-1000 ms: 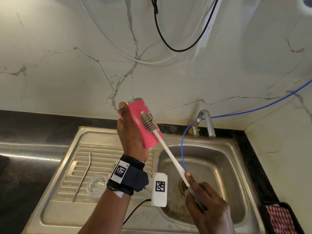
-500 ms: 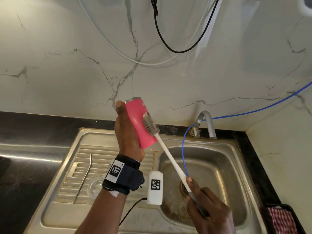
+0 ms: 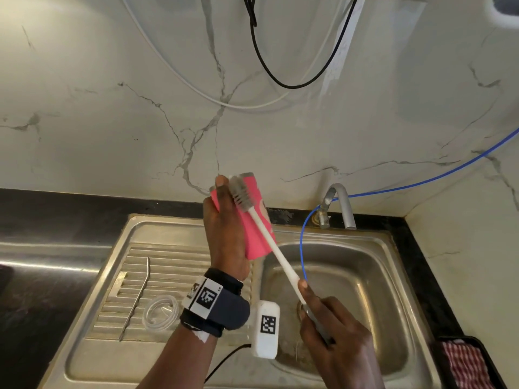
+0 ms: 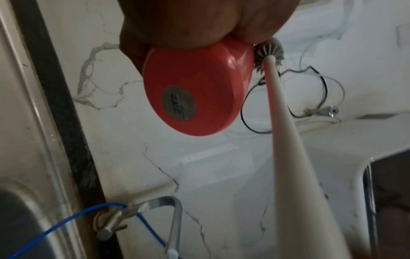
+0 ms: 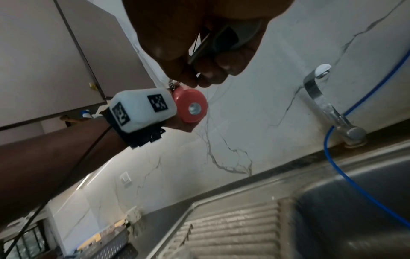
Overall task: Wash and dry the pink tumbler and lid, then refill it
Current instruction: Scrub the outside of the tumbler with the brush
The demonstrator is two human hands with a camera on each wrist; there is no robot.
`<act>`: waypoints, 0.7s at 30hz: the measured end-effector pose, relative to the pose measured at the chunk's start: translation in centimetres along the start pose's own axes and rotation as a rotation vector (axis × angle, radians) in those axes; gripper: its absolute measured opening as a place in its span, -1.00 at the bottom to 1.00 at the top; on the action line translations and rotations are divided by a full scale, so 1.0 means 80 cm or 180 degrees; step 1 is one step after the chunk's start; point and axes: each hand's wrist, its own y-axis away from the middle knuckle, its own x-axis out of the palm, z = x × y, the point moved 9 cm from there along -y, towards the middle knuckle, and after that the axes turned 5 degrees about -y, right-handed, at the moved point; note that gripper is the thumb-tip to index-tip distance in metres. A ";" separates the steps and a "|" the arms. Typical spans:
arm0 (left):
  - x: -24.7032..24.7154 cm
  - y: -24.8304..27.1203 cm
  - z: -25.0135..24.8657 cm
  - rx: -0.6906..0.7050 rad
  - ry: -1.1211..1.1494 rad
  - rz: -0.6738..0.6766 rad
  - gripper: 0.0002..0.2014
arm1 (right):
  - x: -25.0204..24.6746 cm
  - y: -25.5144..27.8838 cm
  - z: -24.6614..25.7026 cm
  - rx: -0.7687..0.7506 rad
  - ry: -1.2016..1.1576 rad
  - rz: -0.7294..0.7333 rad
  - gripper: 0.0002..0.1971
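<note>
My left hand [image 3: 224, 228] grips the pink tumbler [image 3: 254, 217] above the sink's left rim, tilted with its open end up toward the wall. Its round base [image 4: 195, 91] with a silver sticker faces the left wrist camera, and shows as a small disc [image 5: 190, 107] in the right wrist view. My right hand [image 3: 328, 327] holds the grey end of a long white bottle brush [image 3: 276, 251] [image 4: 286, 140]. The grey bristle head [image 3: 240, 193] lies against the tumbler's upper side, near my left thumb. The clear lid [image 3: 160, 312] lies on the drainboard.
A bent metal straw [image 3: 137, 299] rests on the ribbed drainboard [image 3: 168, 265] left of the lid. The steel basin [image 3: 351, 290] lies below my right hand, with the tap [image 3: 337, 204] and a blue hose [image 3: 302, 242] at its back. A red checked cloth [image 3: 463, 363] sits at right.
The brush head has slid up the tumbler's side from its middle to near the rim. My left hand has turned the tumbler slightly. The lid is in plain sight again.
</note>
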 end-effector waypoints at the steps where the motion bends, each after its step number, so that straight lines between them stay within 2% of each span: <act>1: -0.005 -0.006 -0.005 0.0031 0.0073 -0.0026 -0.07 | 0.000 0.009 -0.001 -0.0033 0.0027 0.0051 -0.40; 4: -0.017 -0.013 -0.012 0.0083 0.0117 -0.0138 0.00 | -0.001 0.021 0.000 -0.0051 0.0054 0.0119 -0.40; 9: 0.009 0.013 0.011 -0.0101 0.0044 0.0144 -0.10 | 0.002 -0.015 -0.004 0.0103 -0.0034 -0.0042 -0.31; 13: 0.003 0.000 0.000 -0.0095 0.0199 0.0189 0.03 | -0.001 -0.006 -0.003 0.0103 -0.0029 -0.0076 -0.38; 16: -0.014 -0.015 -0.012 -0.0015 0.0261 0.0132 0.06 | -0.003 0.016 0.003 0.0000 0.0036 -0.0024 -0.50; 19: -0.015 -0.015 -0.008 -0.0114 0.0126 0.0175 -0.02 | -0.002 0.016 0.002 0.0019 0.0105 -0.0010 -0.46; 21: -0.009 -0.010 -0.002 -0.0196 0.0002 0.0252 -0.22 | 0.004 0.005 -0.001 0.0144 0.0117 0.0018 -0.40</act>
